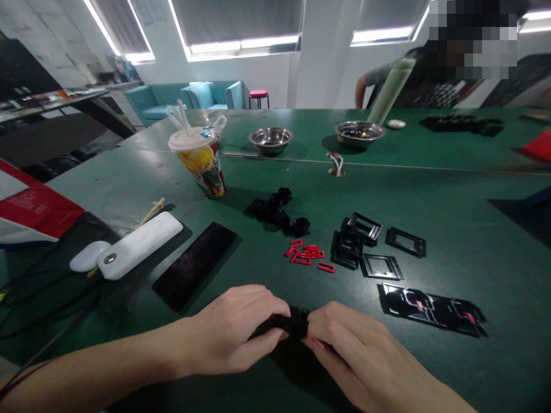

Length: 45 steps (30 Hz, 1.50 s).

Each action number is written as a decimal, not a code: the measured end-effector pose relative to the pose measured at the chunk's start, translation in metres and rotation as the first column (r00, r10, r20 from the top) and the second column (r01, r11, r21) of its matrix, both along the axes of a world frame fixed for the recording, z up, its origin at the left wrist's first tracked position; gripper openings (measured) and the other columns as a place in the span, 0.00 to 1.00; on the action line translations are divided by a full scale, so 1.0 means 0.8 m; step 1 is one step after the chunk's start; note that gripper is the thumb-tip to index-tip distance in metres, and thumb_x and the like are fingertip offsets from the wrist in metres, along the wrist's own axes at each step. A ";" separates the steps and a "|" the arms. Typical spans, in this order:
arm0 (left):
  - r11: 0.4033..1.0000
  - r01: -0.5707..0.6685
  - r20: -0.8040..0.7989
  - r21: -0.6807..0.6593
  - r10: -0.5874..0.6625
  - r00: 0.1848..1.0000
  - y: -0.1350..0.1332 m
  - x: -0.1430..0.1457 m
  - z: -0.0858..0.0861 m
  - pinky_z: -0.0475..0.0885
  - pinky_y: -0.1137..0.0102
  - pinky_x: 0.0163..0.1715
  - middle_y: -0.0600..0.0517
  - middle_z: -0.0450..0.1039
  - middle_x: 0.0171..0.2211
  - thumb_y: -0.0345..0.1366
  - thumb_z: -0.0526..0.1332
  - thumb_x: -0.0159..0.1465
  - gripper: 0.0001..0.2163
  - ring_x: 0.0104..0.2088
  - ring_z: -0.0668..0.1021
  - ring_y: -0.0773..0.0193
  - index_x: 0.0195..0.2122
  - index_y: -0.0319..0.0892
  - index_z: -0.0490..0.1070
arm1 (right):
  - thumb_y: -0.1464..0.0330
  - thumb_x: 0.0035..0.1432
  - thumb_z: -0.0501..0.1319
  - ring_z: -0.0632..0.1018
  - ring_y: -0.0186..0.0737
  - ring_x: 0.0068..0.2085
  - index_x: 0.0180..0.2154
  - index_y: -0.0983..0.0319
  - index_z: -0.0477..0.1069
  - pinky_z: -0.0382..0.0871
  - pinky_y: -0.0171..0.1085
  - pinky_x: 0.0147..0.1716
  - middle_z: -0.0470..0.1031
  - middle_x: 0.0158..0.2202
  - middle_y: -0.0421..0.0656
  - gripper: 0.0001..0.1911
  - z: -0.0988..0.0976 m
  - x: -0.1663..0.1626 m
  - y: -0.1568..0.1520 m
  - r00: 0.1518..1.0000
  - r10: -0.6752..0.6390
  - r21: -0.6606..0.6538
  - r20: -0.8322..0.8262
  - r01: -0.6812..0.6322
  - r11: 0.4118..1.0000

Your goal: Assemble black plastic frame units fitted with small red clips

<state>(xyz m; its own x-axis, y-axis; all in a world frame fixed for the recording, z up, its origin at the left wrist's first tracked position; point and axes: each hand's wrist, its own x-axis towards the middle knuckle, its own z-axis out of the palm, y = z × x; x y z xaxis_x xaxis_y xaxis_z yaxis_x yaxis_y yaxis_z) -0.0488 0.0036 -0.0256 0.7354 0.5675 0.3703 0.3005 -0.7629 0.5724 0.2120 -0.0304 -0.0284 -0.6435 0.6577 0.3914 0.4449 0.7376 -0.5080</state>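
Observation:
Between my two hands is a small black plastic part (296, 322), held just above the green table near its front edge. My left hand (241, 327) pinches its left side between thumb and fingers. The right side is gripped by my right hand (344, 344), whose fingertips partly cover it. Just beyond lie several small red plastic clips (307, 252) in a loose pile. Several black rectangular frames (349, 248) lie to the right of them. Closer on the right are glossy black pieces (430, 310) with red bits in them. Several chunky black parts (275, 209) sit farther back.
A black phone (196, 265), a white power bank (140, 245) and cables are on the left. A drink cup (200, 162) with a straw stands behind them. Two metal bowls (271, 140) sit at the back of the table (451, 195). A person sits across, right.

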 end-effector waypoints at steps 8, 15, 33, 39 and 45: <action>1.000 -0.003 0.000 0.002 0.003 1.000 0.000 0.001 0.001 0.75 0.70 0.38 0.50 0.79 0.38 0.30 0.60 0.74 0.07 0.35 0.79 0.63 0.51 0.40 0.71 | 0.76 0.76 0.54 0.76 0.37 0.34 0.45 0.61 0.70 0.70 0.35 0.33 0.77 0.36 0.41 0.08 0.000 0.000 -0.001 1.000 -0.006 -0.005 -0.005 0.006 1.000; 1.000 -0.021 -0.003 0.014 0.021 1.000 -0.002 0.000 -0.001 0.75 0.69 0.38 0.50 0.79 0.38 0.30 0.60 0.74 0.06 0.35 0.79 0.62 0.51 0.40 0.71 | 0.77 0.75 0.55 0.76 0.37 0.35 0.45 0.61 0.68 0.71 0.36 0.34 0.76 0.36 0.41 0.07 -0.002 -0.002 -0.001 1.000 -0.012 -0.001 0.005 0.012 1.000; 0.999 -0.012 0.007 0.048 0.012 1.000 0.000 0.001 -0.002 0.75 0.69 0.39 0.49 0.80 0.38 0.32 0.59 0.76 0.05 0.36 0.80 0.61 0.50 0.40 0.72 | 0.77 0.75 0.55 0.75 0.36 0.35 0.46 0.60 0.67 0.71 0.35 0.35 0.77 0.38 0.40 0.07 0.000 0.000 -0.003 1.000 -0.010 -0.009 -0.002 0.010 1.000; 0.999 0.001 0.010 0.048 -0.001 1.000 0.001 0.000 -0.003 0.75 0.68 0.39 0.48 0.80 0.39 0.32 0.58 0.76 0.06 0.36 0.80 0.61 0.51 0.39 0.72 | 0.78 0.75 0.55 0.76 0.37 0.35 0.46 0.60 0.68 0.71 0.35 0.35 0.77 0.38 0.41 0.08 0.000 0.001 -0.003 1.000 -0.013 -0.006 -0.001 0.013 1.000; 0.999 0.001 -0.002 0.043 -0.001 1.000 0.000 -0.001 -0.002 0.74 0.69 0.39 0.49 0.80 0.39 0.31 0.59 0.76 0.06 0.36 0.79 0.62 0.51 0.39 0.72 | 0.77 0.75 0.54 0.76 0.36 0.36 0.46 0.60 0.68 0.71 0.35 0.36 0.77 0.38 0.41 0.08 0.003 0.000 -0.003 1.000 -0.019 -0.001 0.002 0.019 1.000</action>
